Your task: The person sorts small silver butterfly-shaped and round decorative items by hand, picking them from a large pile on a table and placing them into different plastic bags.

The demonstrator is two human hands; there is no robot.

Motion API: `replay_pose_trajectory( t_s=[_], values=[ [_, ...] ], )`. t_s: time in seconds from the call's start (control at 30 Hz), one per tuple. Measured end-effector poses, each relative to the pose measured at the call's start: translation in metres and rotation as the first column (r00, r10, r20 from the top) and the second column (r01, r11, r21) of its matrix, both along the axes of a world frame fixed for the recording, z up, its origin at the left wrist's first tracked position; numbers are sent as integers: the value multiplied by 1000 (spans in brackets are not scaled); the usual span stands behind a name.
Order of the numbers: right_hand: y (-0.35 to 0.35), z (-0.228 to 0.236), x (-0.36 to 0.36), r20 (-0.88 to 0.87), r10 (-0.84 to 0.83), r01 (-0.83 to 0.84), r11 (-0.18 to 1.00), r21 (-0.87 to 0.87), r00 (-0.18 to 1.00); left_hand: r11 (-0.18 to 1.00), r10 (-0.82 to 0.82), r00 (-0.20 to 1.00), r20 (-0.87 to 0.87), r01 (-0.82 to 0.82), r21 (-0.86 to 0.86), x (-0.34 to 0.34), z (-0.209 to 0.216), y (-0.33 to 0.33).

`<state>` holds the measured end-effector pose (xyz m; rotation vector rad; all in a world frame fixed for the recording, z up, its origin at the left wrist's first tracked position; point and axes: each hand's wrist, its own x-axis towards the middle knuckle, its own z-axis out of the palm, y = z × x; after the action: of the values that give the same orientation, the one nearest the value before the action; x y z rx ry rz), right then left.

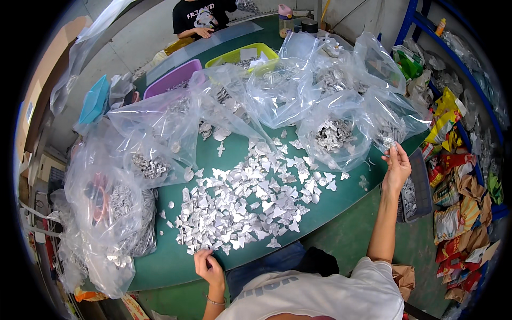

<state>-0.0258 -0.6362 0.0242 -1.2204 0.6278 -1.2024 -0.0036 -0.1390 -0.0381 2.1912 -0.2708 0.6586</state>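
Flat silver metal pieces, many with a winged shape, lie in a loose pile (240,205) on the green table (341,200). At the pile's near edge is my left hand (210,269), its fingers curled together; anything between them is too small to make out. My right hand (397,168) is raised at the table's right edge, thumb and fingertips pinched on a small silver metal piece (388,142). Just beyond that hand lies a clear plastic bag (392,114) with silver pieces in it. Another open clear bag (333,133) beside it holds more metal parts.
Several filled clear bags (112,213) crowd the left and far sides. A purple bin (173,77) and a yellow-green bin (242,56) stand behind. A grey crate (418,184) sits below the right edge. Another person (202,21) is across the table. Packages (453,213) line the right shelf.
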Motion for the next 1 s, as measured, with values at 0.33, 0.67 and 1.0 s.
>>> replay_pose_trajectory(
  t_s=[0.33, 0.67, 1.0],
  values=[
    [2, 1, 6, 4, -28, 28, 1000, -12, 1000, 999, 21, 999, -29, -20, 33, -2, 7, -4],
    [25, 24, 6, 63, 31, -26, 996, -86, 998, 996, 27, 999, -23, -25, 87, -4, 6, -3],
    [58, 51, 4, 5, 107, -104, 973, -206, 994, 997, 39, 997, -68, -34, 71, -5, 5, -3]
  ],
)
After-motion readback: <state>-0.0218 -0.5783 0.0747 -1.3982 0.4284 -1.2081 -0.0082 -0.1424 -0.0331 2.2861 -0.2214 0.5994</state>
